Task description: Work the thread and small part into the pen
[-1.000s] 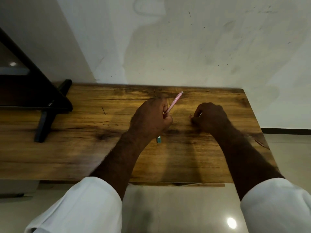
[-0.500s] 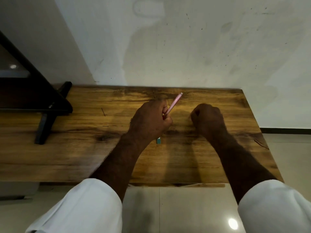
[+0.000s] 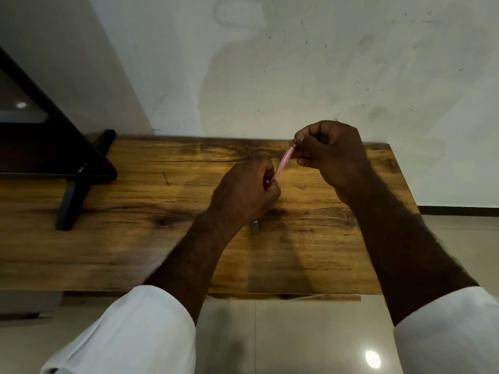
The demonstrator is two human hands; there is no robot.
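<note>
Wooden planking forms the table [image 3: 135,238], which stands against a marked white wall [image 3: 351,63] over a pale tiled floor [image 3: 310,333]. The left hand [image 3: 244,194] rests low over the table with its fingers [image 3: 266,171] curled round the lower part of a pink pen [image 3: 282,164]. The pen slants up and away from these fingers toward the right hand [image 3: 329,155]. A small teal end [image 3: 255,225] shows just below the heel of the left hand, near the table surface. The right hand is raised above the table, its fingers [image 3: 302,141] curled and pinching the upper tip of the pen. Both hands therefore grip the same pen, one at each end. White sleeves [image 3: 140,333] cover both forearms. A black stand [image 3: 73,201] sits on the table well apart from the left fingers, on their outer side.
</note>
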